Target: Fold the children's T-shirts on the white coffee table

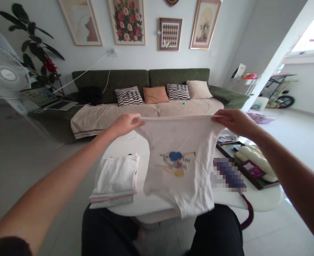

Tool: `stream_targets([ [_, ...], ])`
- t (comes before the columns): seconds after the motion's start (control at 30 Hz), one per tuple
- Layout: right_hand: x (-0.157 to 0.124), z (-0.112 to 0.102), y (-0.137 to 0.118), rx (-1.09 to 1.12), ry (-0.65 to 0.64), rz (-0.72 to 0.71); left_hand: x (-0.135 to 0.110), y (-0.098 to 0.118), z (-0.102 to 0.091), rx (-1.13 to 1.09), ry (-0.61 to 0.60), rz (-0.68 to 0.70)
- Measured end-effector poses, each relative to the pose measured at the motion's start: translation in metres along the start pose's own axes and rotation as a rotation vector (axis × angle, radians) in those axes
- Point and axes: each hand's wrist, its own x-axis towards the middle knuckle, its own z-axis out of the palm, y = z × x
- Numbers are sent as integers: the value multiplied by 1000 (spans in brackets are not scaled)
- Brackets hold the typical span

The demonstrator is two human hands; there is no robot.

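Note:
A white T-shirt [179, 142] with a blue, red and yellow print hangs upside down between my hands, stretched along its top edge. My left hand [127, 123] pinches one corner of that edge, and my right hand [230, 121] pinches the other. The shirt's lower end hangs over the near edge of the white table [119, 144], close to my knees; whether it touches the table I cannot tell. To the left lies a stack of folded clothes [116, 176], white on top with grey and pink layers below.
At the table's right stands a dark tray [266, 185] carrying a cream bananas-like bundle [253, 156] and a purple packet. A blurred-out purple object [230, 174] with a dark red strap lies beside it. Behind are a green sofa [114, 80], a laptop [58, 104] and a fan [7, 73].

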Motion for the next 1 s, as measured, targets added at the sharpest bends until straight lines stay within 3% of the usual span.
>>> stream_targets([
  [0.13, 8, -18, 3, -301, 121, -99, 25, -3, -8, 2, 211, 30],
  [0.23, -24, -7, 23, -308, 93, -122, 11, -2, 13, -50, 140, 101],
  [0.4, -118, 58, 76, -216, -112, -20, -50, 7, 106, -116, -204, 118],
  [0.5, -176, 94, 104, -178, -363, 64, -94, 19, 164, -117, -395, 106],
  [0.6, -216, 117, 119, -103, -625, 164, -123, 31, 206, -155, -632, 106],
  [0.67, -226, 130, 116, -60, -665, 198, -128, 36, 222, -214, -705, 84],
  [0.83, -219, 185, 73, -156, -494, 184, -120, 51, 254, -185, -432, -99],
  [0.93, -228, 224, 50, -299, -490, 200, -130, 61, 279, -96, -447, -199],
  [1.0, -237, 241, 48, -349, -523, 219, -137, 65, 293, -73, -455, -230],
])
